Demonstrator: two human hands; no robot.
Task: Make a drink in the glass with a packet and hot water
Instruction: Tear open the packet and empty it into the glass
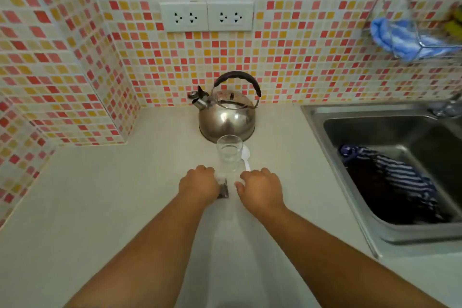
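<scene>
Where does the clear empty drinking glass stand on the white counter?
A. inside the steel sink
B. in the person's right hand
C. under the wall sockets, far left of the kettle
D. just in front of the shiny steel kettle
D: the clear drinking glass stands upright on the white counter directly in front of the shiny steel kettle, beyond both hands and held by neither.
</scene>
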